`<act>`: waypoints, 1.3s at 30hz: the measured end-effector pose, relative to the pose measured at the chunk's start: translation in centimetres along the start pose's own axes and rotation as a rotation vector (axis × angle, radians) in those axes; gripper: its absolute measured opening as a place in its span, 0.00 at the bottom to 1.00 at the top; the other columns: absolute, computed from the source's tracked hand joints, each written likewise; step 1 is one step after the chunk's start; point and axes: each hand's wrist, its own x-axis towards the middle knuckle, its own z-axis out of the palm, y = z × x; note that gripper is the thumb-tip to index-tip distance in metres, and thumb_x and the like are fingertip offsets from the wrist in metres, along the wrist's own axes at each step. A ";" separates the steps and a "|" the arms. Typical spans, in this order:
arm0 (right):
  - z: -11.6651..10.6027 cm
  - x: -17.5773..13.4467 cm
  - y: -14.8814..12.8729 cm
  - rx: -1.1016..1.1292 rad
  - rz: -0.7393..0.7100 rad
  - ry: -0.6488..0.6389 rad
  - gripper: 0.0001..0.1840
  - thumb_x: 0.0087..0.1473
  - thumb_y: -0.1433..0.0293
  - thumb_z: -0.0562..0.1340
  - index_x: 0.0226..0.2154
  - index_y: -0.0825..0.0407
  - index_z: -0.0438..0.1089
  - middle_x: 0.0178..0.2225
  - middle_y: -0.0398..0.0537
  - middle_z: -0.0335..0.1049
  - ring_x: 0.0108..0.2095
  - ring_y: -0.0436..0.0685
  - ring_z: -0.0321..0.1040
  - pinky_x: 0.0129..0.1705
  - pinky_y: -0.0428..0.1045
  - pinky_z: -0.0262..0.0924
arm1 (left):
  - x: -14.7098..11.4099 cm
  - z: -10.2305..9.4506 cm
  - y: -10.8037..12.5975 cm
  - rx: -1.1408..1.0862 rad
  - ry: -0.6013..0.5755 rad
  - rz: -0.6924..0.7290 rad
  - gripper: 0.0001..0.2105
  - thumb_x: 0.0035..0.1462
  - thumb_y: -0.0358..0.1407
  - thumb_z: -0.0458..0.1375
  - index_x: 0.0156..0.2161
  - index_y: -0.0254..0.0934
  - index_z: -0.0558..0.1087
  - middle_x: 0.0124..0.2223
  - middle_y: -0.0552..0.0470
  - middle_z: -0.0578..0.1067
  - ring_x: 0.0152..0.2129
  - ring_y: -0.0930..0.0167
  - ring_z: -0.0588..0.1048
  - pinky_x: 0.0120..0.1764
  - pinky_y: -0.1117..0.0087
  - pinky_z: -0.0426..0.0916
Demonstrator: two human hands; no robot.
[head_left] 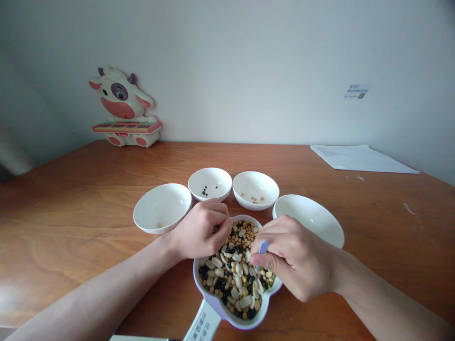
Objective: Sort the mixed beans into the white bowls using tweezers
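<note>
A lavender-and-white lobed dish with a handle [245,324] holds mixed peanuts [238,282], yellow beans and black beans, with a little green at its right side. My left hand [203,228] is curled closed over the dish's upper left rim; its fingertips are hidden, so whatever they grip does not show. Over the dish's right side, my right hand [298,258] pinches a small lavender plastic tool [263,246], its lower end down among the peanuts. Only part of the tool shows, so I cannot tell its exact kind.
Four white bowls arc behind the dish: the left bowl [142,208] with one pale piece, one with black beans [205,191], one with yellow beans [254,199], and the right bowl [320,218], partly covered. A cow toy keyboard [126,128] and papers [359,158] stand farther back.
</note>
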 end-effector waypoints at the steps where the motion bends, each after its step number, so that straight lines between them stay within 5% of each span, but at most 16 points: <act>1: -0.1 0.0 0.0 0.007 -0.003 0.016 0.17 0.61 0.73 0.52 0.22 0.54 0.65 0.18 0.44 0.62 0.19 0.50 0.54 0.24 0.49 0.50 | 0.0 0.0 0.0 0.002 0.001 0.001 0.20 0.62 0.28 0.48 0.18 0.35 0.65 0.24 0.48 0.71 0.24 0.71 0.68 0.30 0.68 0.64; 39: -0.2 0.0 0.1 0.063 -0.004 0.017 0.17 0.60 0.74 0.54 0.21 0.56 0.67 0.18 0.45 0.65 0.18 0.49 0.55 0.23 0.47 0.50 | -0.2 0.1 -0.2 -0.024 0.000 0.002 0.19 0.62 0.28 0.49 0.19 0.33 0.66 0.25 0.48 0.72 0.25 0.73 0.68 0.31 0.70 0.62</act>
